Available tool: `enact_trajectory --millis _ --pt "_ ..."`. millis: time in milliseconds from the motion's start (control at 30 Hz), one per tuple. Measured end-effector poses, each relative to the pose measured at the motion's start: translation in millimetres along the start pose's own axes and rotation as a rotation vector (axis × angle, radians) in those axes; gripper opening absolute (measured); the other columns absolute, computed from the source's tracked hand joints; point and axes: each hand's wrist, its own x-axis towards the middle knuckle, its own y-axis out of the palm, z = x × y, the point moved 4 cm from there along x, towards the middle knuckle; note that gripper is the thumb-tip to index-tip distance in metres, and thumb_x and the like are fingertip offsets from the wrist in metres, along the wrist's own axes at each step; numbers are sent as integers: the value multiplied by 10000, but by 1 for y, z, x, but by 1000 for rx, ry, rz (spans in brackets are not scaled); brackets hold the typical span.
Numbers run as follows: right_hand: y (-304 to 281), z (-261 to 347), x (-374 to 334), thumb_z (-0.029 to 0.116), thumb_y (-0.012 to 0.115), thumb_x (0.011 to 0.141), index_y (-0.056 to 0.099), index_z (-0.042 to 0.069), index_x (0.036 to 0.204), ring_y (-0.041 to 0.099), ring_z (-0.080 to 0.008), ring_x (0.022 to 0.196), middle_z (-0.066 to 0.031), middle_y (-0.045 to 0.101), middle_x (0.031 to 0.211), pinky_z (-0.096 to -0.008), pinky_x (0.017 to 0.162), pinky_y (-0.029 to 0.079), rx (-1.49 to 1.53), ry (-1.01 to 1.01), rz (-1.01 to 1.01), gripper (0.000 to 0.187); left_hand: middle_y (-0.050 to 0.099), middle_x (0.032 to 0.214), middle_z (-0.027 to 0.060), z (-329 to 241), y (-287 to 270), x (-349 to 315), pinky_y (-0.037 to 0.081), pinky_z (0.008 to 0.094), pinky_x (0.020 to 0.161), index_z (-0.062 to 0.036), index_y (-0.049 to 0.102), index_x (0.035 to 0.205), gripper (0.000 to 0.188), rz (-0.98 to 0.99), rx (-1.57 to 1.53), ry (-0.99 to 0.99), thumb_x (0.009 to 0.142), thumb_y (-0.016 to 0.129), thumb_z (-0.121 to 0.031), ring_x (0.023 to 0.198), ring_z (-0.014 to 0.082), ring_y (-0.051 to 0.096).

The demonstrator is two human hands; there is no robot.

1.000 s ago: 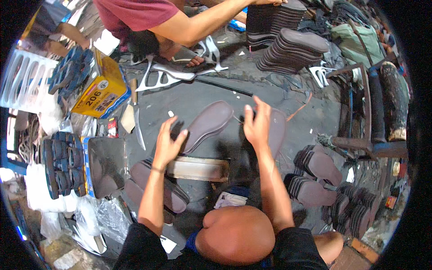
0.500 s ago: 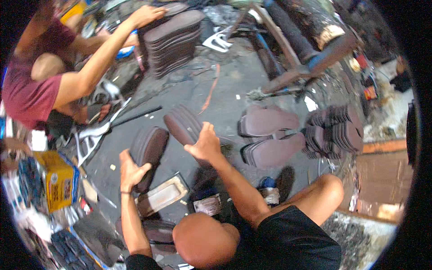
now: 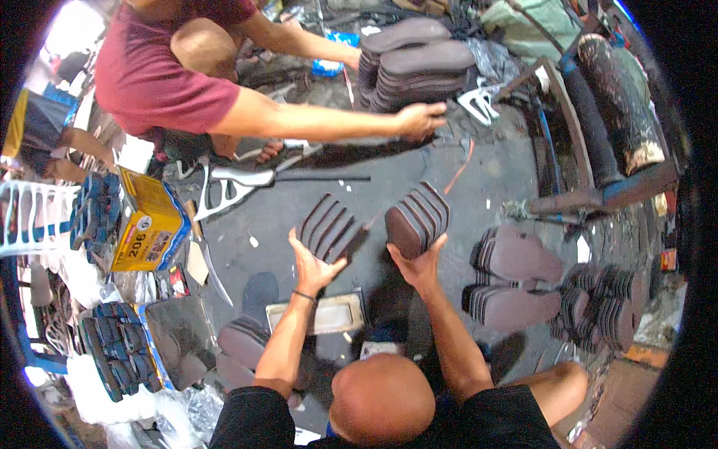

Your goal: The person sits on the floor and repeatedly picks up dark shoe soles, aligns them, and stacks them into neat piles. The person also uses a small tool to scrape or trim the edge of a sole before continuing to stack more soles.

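Note:
Each of my hands grips a small stack of dark brown shoe soles, both fanned apart and held up over the dark floor. My left hand is wrapped round the lower end of the left stack. At its right, my right hand holds the other stack from below. A gap separates the two stacks. Under my left forearm lies a shallow rectangular tray with a pale inside. More soles lie on the floor beside that forearm.
Across from me, a person in a maroon shirt keeps one hand by tall piles of soles, the other arm stretched out. Sole stacks lie at right. A metal frame stands far right; a yellow box and dark sandals at left.
The view has swung left. My two sole stacks are now more upright and spread into separate layers. The other person's near hand has left the pile and reaches out over the floor.

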Motion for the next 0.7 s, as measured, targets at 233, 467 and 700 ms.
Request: enact_trajectory --millis 233,467,700 --pt "-39 58 26 371 875 653 344 -69 1409 463 -431 1279 -271 496 1326 -521 1080 370 -517 335 242 1024 501 1294 217 -51 -44 33 391 490 1023 58 349 1424 1053 126 512 -54 613 871 -365 1203 371 494" --pt "-3 24 14 449 884 664 316 -48 1456 447 -419 1329 -283 467 1402 -524 1111 354 -522 308 302 1094 412 1385 280 9 -55 17 333 578 1102 96 262 1464 1065 135 464 -391 704 804 -418 1321 418 413" --pt "113 73 66 577 825 741 337 -104 1479 525 -358 1308 -283 490 1442 -434 1100 411 278 612 800 1116 508 1410 262 40 -55 1 450 425 1065 73 224 1532 1040 -71 -789 -966 753 774 -343 1275 338 538"
